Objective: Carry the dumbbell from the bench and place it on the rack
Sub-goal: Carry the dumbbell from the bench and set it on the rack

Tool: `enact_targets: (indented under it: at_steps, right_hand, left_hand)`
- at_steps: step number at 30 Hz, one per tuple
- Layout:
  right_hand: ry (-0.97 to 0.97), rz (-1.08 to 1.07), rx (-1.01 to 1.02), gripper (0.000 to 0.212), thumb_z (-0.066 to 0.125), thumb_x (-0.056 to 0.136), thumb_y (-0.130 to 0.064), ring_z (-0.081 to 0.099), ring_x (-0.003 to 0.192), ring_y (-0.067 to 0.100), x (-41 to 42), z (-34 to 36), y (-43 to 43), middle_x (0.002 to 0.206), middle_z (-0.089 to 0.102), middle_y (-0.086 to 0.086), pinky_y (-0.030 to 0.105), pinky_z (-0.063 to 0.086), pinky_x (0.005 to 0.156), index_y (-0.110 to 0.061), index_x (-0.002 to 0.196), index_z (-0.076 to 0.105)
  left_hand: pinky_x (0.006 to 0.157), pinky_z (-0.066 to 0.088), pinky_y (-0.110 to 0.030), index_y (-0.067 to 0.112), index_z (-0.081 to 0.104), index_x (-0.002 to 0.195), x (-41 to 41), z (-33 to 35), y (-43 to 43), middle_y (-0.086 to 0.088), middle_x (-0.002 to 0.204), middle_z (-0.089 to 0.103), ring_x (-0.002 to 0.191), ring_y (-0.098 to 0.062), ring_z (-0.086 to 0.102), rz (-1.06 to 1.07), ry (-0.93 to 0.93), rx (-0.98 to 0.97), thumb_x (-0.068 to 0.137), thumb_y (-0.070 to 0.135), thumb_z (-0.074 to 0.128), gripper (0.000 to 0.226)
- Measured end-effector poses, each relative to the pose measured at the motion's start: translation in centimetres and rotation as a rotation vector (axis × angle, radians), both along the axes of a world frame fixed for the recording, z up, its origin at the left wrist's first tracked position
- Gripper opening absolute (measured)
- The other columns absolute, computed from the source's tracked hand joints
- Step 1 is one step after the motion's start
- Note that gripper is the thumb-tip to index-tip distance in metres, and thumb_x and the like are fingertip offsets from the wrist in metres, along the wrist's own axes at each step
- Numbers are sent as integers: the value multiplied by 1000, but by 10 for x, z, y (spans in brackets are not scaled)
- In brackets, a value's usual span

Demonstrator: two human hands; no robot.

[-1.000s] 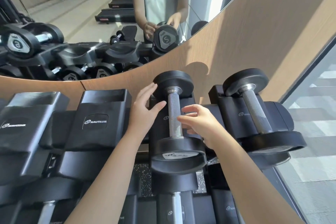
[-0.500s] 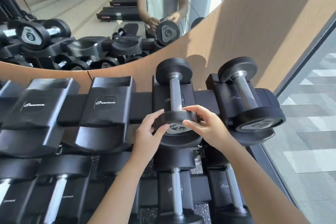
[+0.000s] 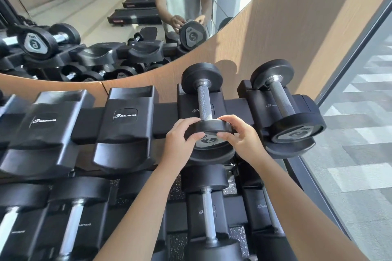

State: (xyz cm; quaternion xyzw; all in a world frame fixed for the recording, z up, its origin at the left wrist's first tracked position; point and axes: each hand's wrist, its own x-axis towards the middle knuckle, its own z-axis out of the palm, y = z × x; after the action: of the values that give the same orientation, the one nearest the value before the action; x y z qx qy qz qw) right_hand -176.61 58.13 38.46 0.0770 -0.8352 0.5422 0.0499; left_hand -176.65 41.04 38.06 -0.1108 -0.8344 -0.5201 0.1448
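Note:
A black dumbbell (image 3: pixel 204 101) with a knurled steel handle lies in a cradle on the top tier of the black rack (image 3: pixel 125 125). Its far head points at the wooden wall and its near head, marked 2, faces me. My left hand (image 3: pixel 179 139) grips the left rim of that near head, thumb on its face. My right hand (image 3: pixel 241 135) grips the right rim the same way. Both forearms reach in from the bottom of the view.
A second dumbbell (image 3: pixel 284 104) marked 2 lies in the cradle to the right. Two empty Nautilus cradles (image 3: pixel 53 125) stand to the left. Lower tiers hold several more dumbbells (image 3: pixel 209 216). A curved mirror (image 3: pixel 106 17) sits behind, a window (image 3: pixel 360 133) at right.
One second ago my hands were on the handle; they came back to the near head. Since half a second ago they hold its rim with little movement, and the camera moved slightly.

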Motion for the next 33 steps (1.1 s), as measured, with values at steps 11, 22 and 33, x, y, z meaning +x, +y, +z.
enact_targets:
  at_steps: [11, 22, 33]
  right_hand:
    - [-134, 31, -464, 28, 54, 83, 8, 56, 91, 17, 7, -17, 0, 95, 61, 2, 35, 46, 88, -8, 106, 56]
    - [-219, 92, -391, 25, 52, 86, 6, 59, 78, 1, 6, -12, 7, 93, 60, 3, 15, 48, 70, -12, 104, 53]
    - [44, -84, 129, 32, 71, 75, -18, 52, 83, 21, -1, 0, -7, 100, 62, 7, 18, 43, 72, -19, 105, 61]
  left_hand:
    - [80, 29, -15, 9, 62, 107, -2, 16, 13, -6, 99, 61, 97, -23, 50, 3, 101, -265, 77, 10, 67, 30]
    - [88, 35, -9, 14, 59, 114, 2, 3, -3, 4, 106, 58, 98, -9, 52, -26, 5, -53, 80, 10, 64, 34]
    - [88, 40, -17, 17, 59, 111, -2, -7, -10, -1, 112, 60, 106, -13, 54, -40, -155, 138, 81, 6, 61, 32]
